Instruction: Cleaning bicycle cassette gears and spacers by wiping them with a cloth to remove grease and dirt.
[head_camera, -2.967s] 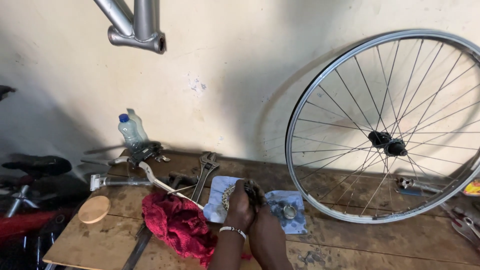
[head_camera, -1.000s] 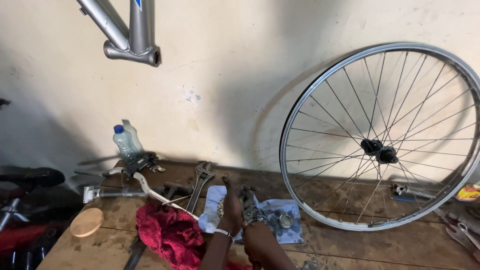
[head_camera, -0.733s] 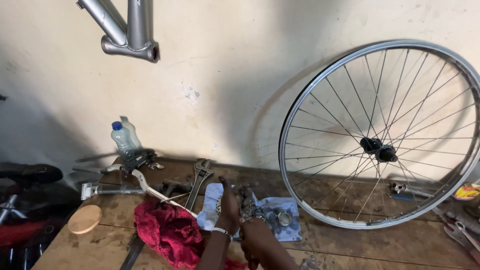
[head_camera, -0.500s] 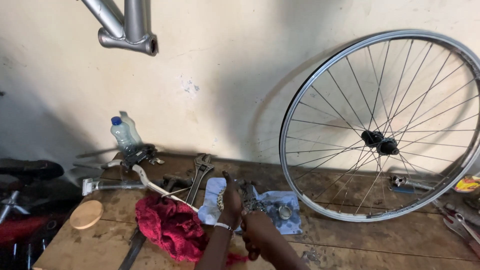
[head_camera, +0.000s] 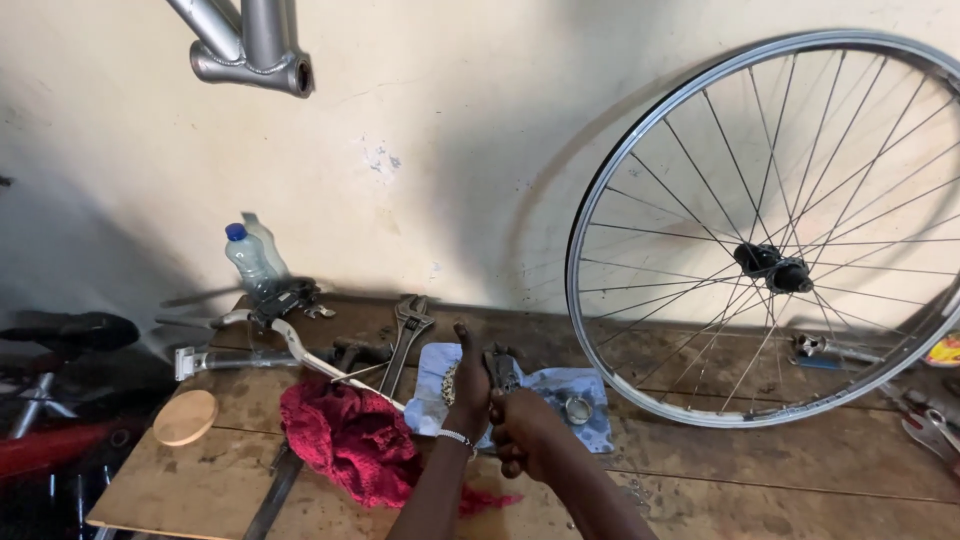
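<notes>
Hands (head_camera: 500, 395) slightly higher than before, both sets of fingers (head_camera: 468, 365) clenched around small metal part (head_camera: 500, 368).

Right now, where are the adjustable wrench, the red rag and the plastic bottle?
adjustable wrench (head_camera: 408, 330), head view, on its jaw end and upper handle.
red rag (head_camera: 350, 440), head view, on the middle of the bunched cloth.
plastic bottle (head_camera: 250, 262), head view, on its clear body below the blue cap.

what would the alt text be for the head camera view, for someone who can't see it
Two bare hands, the left hand and right hand, grip a small dark metal part over a pale cloth on a wooden workbench. A red rag lies to the left; a spoked bicycle wheel leans against the wall.
</notes>
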